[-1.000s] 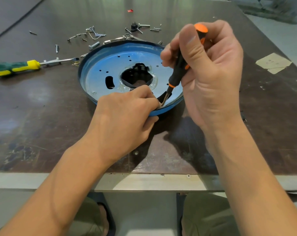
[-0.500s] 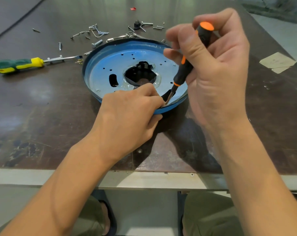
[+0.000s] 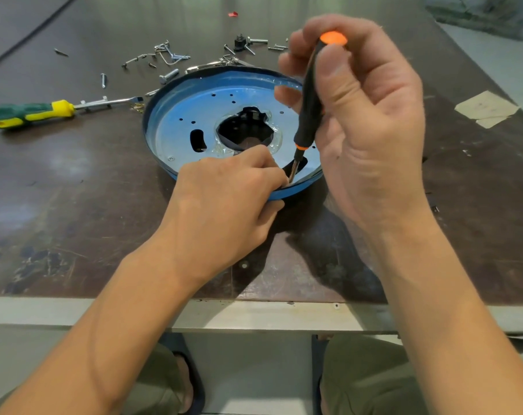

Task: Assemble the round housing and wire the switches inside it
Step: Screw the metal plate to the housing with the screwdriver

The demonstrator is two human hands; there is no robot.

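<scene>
A first-person view looked down at two bare forearms over a dark, worn table (image 3: 74, 190). The right hand (image 3: 365, 121) grasped a small screwdriver (image 3: 309, 106) with a black handle and orange cap. Its thumb and fingertips were wrapped round the upper handle and the tool stood nearly upright. Straight below that grip, the metal tip dipped to the edge of a dark slot (image 3: 301, 163) in the round housing (image 3: 188, 115), a shallow blue dish lying flat on the table. Just left of the tip, the left hand (image 3: 224, 205) was clenched on the housing's near rim, with curled fingers on top and the thumb tucked under the edge. Whether those fingers also pinched a small part could not be told, as the knuckles hid it. Just beyond the left hand's grip was the housing's ragged central opening (image 3: 245, 130), dark inside. Far left of both grips, a green and yellow screwdriver (image 3: 29, 113) lay on the table with its blade pointing at the housing. Beyond the housing, away from the hands, loose screws (image 3: 170, 55) and a small black part (image 3: 239, 44) lay scattered. Well to the right of the right hand's grip, a pale paper scrap (image 3: 488, 107) lay flat.
</scene>
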